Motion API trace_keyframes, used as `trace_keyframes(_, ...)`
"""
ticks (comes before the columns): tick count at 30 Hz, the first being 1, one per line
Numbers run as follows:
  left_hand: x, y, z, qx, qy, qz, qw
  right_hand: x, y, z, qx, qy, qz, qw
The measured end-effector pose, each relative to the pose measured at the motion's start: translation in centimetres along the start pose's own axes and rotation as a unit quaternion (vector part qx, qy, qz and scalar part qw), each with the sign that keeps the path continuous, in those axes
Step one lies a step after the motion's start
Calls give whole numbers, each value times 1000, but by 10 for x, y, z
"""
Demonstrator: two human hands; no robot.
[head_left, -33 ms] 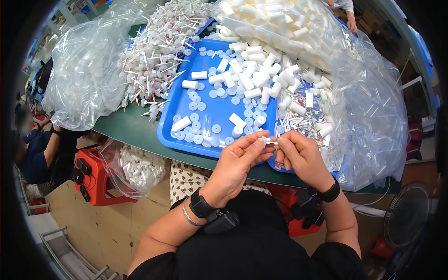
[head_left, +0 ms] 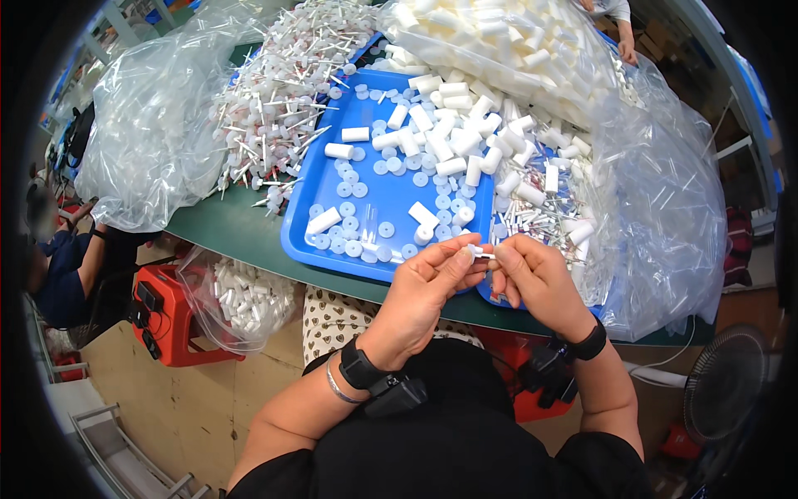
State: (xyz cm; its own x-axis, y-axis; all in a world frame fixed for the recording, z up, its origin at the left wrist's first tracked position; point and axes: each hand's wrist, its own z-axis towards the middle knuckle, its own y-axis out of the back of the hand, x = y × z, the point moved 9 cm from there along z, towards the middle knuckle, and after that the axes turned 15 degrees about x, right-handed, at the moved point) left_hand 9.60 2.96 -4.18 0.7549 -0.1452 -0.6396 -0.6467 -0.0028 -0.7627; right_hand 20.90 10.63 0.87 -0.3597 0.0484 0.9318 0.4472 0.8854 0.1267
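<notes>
In front of my body, just off the near edge of a blue tray (head_left: 289, 231), both hands meet over a small part. My left hand (head_left: 428, 279) pinches a small translucent disc (head_left: 473, 249) between thumb and fingers. A thin white stick (head_left: 487, 256) runs from the disc into the closed fingertips of my right hand (head_left: 536, 279); its far end is hidden there. Loose translucent discs (head_left: 386, 229) lie scattered over the tray. White foam-like cylinders (head_left: 355, 134) are heaped toward its far right, with a few nearer my hands.
Discs on sticks (head_left: 274, 91) form a large pile at the left. Clear plastic bags (head_left: 150, 133) flank the green table (head_left: 224, 220). A bag of white cylinders (head_left: 499, 41) stands behind. Thin sticks (head_left: 532, 220) lie at right. A red stool (head_left: 170, 324) and fan (head_left: 726, 391) stand nearby.
</notes>
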Motion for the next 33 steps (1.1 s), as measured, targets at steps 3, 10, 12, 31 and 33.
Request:
trace_keyframes(3, -4, 1, -1, -5, -5, 24, 1000, -10, -5, 4, 18, -24, 46, 999)
trace_keyframes(10, -95, 45, 15, -64, -119, -2, 991, 22, 22, -20, -118, 64, -111, 985)
trace_keyframes(12, -170, 81, 34, 18, -238, -21, 971, 24, 41, -30, -151, 75, -136, 976)
trace_keyframes(31, -88, 12, -6, 57, -53, 831, 550, -1, 63, 4, -114, 20, -661, 742)
trace_keyframes(33, -81, 17, -2, 63, -33, 837, 542, -5, 61, 10, -101, 38, -672, 732)
